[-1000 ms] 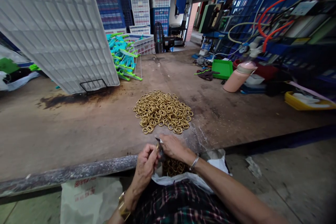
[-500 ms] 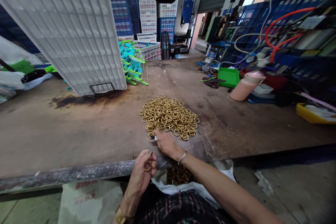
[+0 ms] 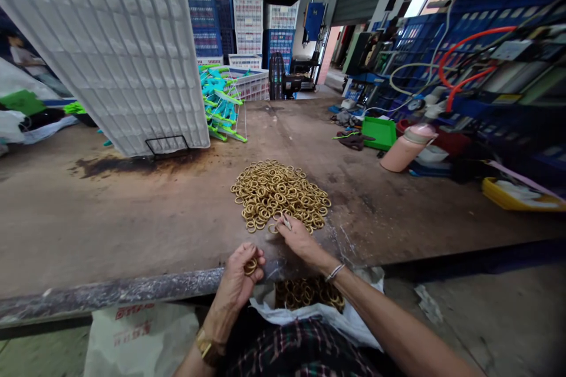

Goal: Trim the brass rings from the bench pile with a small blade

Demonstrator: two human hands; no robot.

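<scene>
A heap of brass-coloured rings (image 3: pixel 283 191) lies on the brown table. My left hand (image 3: pixel 241 274) is closed around a few of these rings at the table's front edge. At the near side of the heap, my right hand (image 3: pixel 298 238) pinches a small light-coloured object (image 3: pixel 287 222), too small to name. A single ring (image 3: pixel 273 228) lies at its fingertips. More rings (image 3: pixel 309 293) fill an open white sack (image 3: pixel 283 313) below the table edge, in front of my lap.
On the left, a white ribbed panel (image 3: pixel 119 59) leans in a black wire stand (image 3: pixel 167 146), with teal and green parts (image 3: pixel 221 106) behind. At right stand a pink bottle (image 3: pixel 407 147), a green tray (image 3: pixel 379 132) and a yellow tray (image 3: pixel 522 195).
My right hand has moved slightly right along the heap's near edge, and the light object now shows between its fingers. My left hand has risen slightly, still holding rings.
</scene>
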